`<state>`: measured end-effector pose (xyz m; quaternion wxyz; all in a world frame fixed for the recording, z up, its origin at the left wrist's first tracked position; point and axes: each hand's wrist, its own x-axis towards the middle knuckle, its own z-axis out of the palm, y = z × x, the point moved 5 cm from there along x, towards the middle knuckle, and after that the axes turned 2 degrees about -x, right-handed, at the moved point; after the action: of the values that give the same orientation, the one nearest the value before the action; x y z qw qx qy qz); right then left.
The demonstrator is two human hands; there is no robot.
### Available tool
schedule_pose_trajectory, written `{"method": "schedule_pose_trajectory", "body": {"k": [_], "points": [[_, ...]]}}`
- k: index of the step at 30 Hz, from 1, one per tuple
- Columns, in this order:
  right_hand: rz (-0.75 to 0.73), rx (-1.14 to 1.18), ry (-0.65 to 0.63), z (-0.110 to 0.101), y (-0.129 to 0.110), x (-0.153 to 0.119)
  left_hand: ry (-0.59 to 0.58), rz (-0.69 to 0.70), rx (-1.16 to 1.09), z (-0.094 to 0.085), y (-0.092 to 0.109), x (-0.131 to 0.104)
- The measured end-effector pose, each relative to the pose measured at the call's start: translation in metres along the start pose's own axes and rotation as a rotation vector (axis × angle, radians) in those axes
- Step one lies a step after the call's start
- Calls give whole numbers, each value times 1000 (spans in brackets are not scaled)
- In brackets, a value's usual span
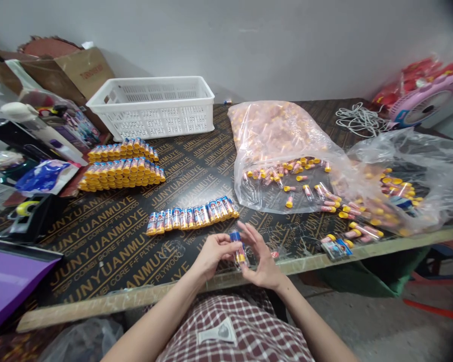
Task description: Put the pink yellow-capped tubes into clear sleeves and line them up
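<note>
My left hand (214, 255) pinches a small cylindrical tube (237, 245) between thumb and fingers, above the near table edge. The tube has a blue upper end, with pink and yellow lower down. Around its right side curves my right hand (263, 262), fingers stretched and apart, thumb near the tube's lower end; whether it touches the tube I cannot tell. Just beyond the hands lies a row of blue-labelled tubes with yellow ends (191, 217). To the right, loose pink tubes with yellow caps (366, 231) lie beside a small blue printed packet (336, 248).
A stack of similar tubes (123, 171) sits left, before a white plastic basket (154, 118). A large clear bag of tubes (283, 128) lies open at right, beside another bag (438, 161). Cable (362, 120) and a pink fan (426, 103) are behind; a purple bin (15, 281) is near left.
</note>
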<state>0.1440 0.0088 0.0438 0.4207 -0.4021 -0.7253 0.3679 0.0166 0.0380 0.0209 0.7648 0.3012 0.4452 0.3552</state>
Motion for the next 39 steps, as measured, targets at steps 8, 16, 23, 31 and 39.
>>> {"method": "schedule_pose_trajectory", "body": {"k": [8,16,23,31,39], "points": [[127,-260,104,-42,20,-4,597,521,842,-66,79,35],[219,-546,10,-73,46,-23,634,654,1222,-41,68,18],[313,-634,-306,-75,63,-28,190,339,1348,-21,-10,25],[277,-590,-194,-58,58,-14,238,362,1239,-24,-18,22],[259,-373,131,-59,44,-7,255,394,887,-27,-13,19]]}}
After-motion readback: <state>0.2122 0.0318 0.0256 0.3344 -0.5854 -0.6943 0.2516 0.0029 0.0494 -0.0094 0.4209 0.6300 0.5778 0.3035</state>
